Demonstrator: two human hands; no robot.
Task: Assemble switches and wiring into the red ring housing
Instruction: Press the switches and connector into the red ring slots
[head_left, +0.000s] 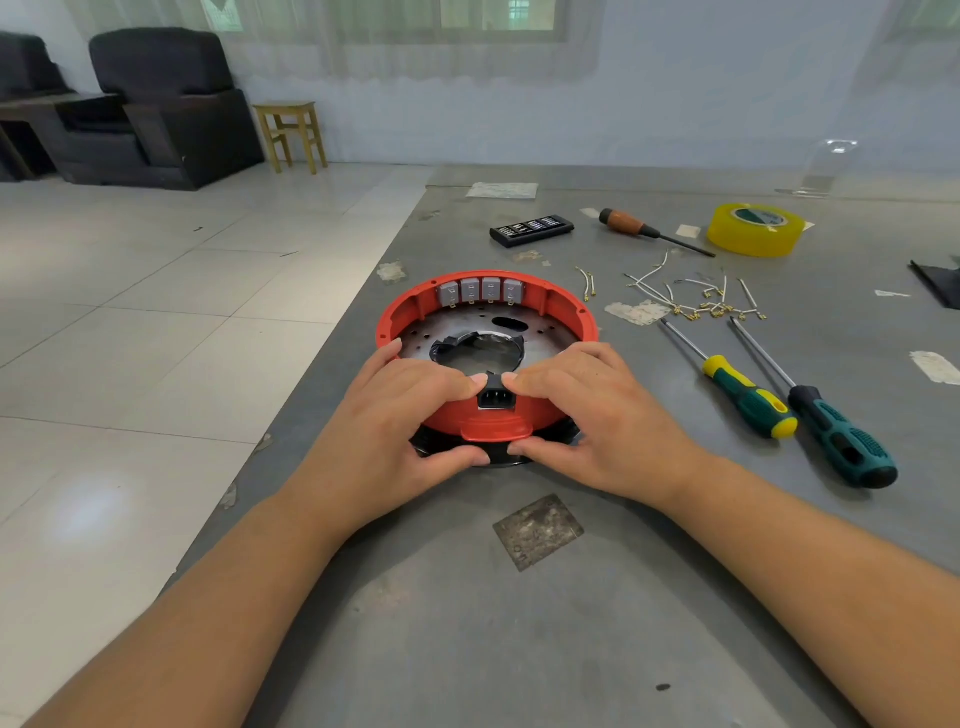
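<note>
Two hands meet at the near wall of the red ring housing (485, 358), which sits on the grey surface (519, 623) a little left of its middle. The left hand (400, 415) and right hand (597, 415) both curl around that near wall: thumbs tucked under the red lip at the bottom, forefingers on top, their tips pinching a black power socket (496, 397) set in the wall between them. Inside the ring lies a perforated metal plate (467, 327) with a large ragged central hole. On the far inner wall, four grey switches (480, 291) stand side by side.

Right of the housing, two screwdrivers lie near each other, one with a green-and-yellow handle (748, 397), one with a teal-and-black handle (841, 439). Beyond their tips is a loose scatter of short white wires (696, 299) with brass terminals. Farther still are a black bit case (531, 231), a wooden-handled screwdriver (649, 231) and a yellow tape roll (756, 228).
</note>
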